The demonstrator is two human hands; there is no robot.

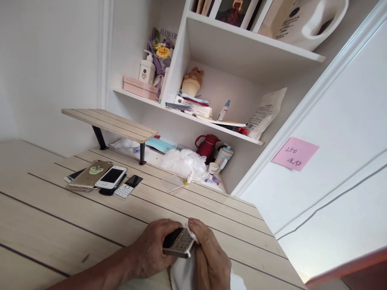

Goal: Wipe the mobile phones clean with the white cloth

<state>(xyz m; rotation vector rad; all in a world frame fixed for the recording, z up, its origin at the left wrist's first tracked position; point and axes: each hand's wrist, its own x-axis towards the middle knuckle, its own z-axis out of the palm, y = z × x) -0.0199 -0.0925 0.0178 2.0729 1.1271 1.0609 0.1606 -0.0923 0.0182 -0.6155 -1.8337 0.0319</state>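
Observation:
Near the front of the wooden table, my left hand is closed around a keypad mobile phone. The phone is tilted, its dark screen towards the left palm and its keys towards the right. A white cloth or tissue hangs beneath the phone. My right hand pinches part of that white material against the phone's keypad end. Its lower fingers are partly hidden by the material.
Several phones lie at the left: a gold one, a white touchscreen one and a white keypad one. Behind them stands a raised wooden stand. A clear plastic bag and a red jug sit under the shelves.

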